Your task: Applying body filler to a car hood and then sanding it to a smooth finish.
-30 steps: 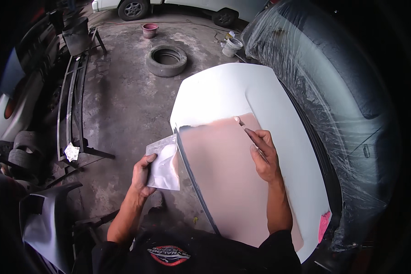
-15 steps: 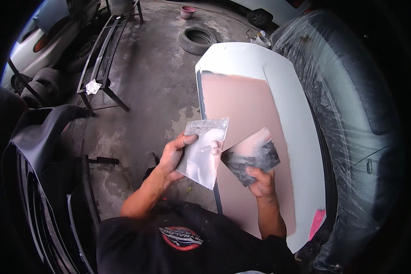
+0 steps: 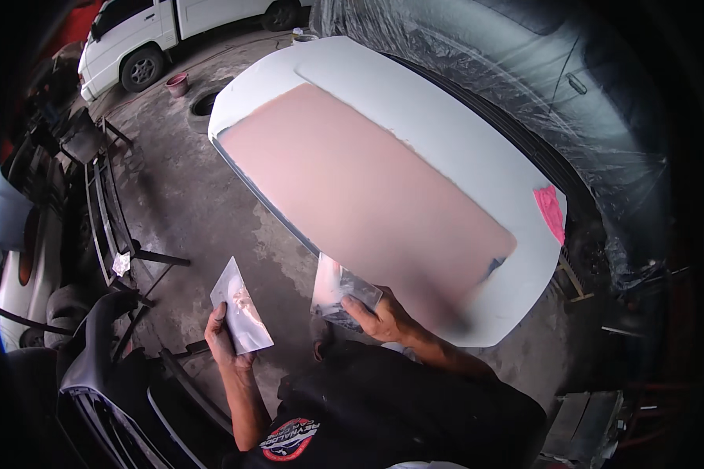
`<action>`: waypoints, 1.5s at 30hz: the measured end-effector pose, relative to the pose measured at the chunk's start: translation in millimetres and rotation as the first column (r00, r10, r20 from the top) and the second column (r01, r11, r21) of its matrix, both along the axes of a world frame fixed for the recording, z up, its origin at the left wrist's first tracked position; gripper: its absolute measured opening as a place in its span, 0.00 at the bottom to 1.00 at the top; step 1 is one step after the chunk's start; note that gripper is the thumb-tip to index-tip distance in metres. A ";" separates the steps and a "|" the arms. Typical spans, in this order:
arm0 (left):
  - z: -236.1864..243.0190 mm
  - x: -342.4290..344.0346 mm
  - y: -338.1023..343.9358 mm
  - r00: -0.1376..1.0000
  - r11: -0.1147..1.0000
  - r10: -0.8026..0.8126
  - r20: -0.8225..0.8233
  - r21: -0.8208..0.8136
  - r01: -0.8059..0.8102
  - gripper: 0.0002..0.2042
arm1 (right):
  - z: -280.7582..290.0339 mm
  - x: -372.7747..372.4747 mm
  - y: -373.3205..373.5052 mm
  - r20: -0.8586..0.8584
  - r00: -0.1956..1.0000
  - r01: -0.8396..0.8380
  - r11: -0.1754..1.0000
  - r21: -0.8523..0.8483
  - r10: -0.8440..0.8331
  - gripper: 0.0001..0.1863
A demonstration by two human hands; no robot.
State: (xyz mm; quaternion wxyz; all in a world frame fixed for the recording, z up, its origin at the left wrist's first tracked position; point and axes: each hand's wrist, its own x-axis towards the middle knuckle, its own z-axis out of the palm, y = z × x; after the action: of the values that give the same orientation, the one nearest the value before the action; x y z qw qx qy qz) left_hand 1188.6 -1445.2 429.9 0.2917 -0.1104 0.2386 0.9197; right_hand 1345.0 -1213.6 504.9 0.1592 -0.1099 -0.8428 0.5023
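Note:
My left hand (image 3: pixel 224 339) is closed on the edge of a thin flat mixing plate (image 3: pixel 246 322), silvery, with a smear of pinkish paste near its middle. My right hand (image 3: pixel 382 317) grips a flat, flexible-looking spreader (image 3: pixel 360 292), grey with pale pink paste on its far part, thumb on top. The spreader is over the near edge of a white car panel (image 3: pixel 454 117); whether it touches the panel I cannot tell. A broad coat of smooth pink filler (image 3: pixel 352 172) covers the panel's middle. The plate is held apart from the spreader, above the floor.
A pink cloth (image 3: pixel 550 213) lies on the panel's right end. Behind stands a vehicle wrapped in plastic sheeting (image 3: pixel 493 62). At left are a metal frame stand (image 3: pixel 105 211) and a dark bumper (image 3: pixel 94 383). A tire (image 3: pixel 202 109) and a reddish bucket (image 3: pixel 177 84) sit beyond.
My view has swung to the right, bringing more of the panel into sight. The plate and spreader have moved farther apart, both still held. The spreader has come back toward the panel's near edge.

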 end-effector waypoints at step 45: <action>100.8 390.8 297.7 0.162 0.768 -0.619 -0.768 -0.635 -0.076 0.37 | 17.5 374.9 213.5 -0.231 0.972 0.086 0.843 0.532 0.047 0.36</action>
State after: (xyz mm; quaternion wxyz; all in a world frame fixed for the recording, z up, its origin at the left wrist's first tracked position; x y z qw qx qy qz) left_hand 1579.5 -1147.5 530.7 0.2044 0.4540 0.6292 0.5969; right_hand 1719.9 -1000.1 522.4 0.2872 -0.0092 -0.9236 0.2536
